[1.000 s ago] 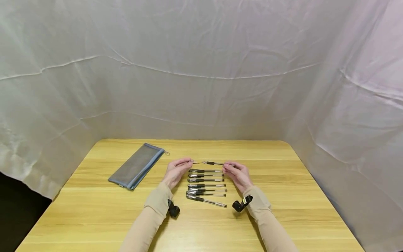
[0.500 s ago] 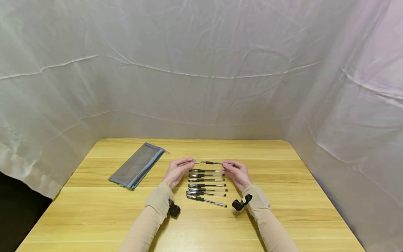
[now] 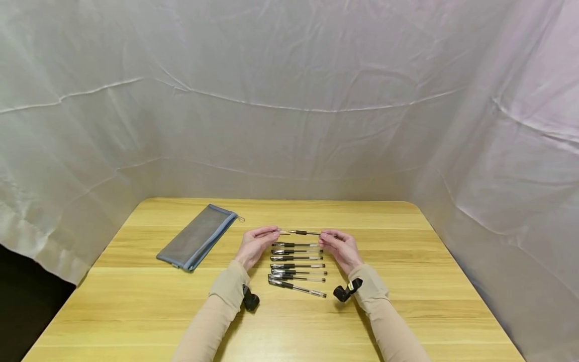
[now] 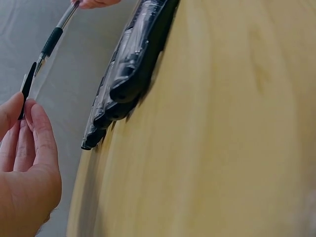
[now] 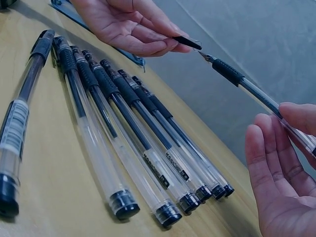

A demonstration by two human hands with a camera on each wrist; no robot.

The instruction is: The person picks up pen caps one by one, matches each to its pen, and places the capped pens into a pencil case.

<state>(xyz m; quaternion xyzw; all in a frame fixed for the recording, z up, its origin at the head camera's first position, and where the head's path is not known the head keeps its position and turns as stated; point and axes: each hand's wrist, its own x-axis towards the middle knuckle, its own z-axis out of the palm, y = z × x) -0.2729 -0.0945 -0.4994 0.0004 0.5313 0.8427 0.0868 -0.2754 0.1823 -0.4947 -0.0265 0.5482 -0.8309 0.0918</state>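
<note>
My left hand (image 3: 251, 247) pinches a pen cap (image 5: 187, 42) with a black clip between thumb and fingertips. Opposite it, my right hand (image 3: 342, 250) grips the clear barrel of an uncapped gel pen (image 5: 247, 86) near its rear end. This pen has a black rubber grip, and its metal tip points left, right at the cap's mouth. Both hands are raised over the far end of a row of capped gel pens (image 3: 297, 265). In the right wrist view those pens lie side by side, caps pointing away, with one nearer pen (image 5: 24, 108) set apart at an angle.
On the left of the wooden table (image 3: 135, 311) lies a grey mesh pencil case (image 3: 196, 236) with blue trim and a zip. A pale curtain (image 3: 289, 141) encloses the back and sides. Each wrist wears a small black camera (image 3: 251, 300).
The cap and the pen tip have come together from a small gap between them. The hands have barely shifted otherwise, and the row of pens and the pencil case stay where they were.
</note>
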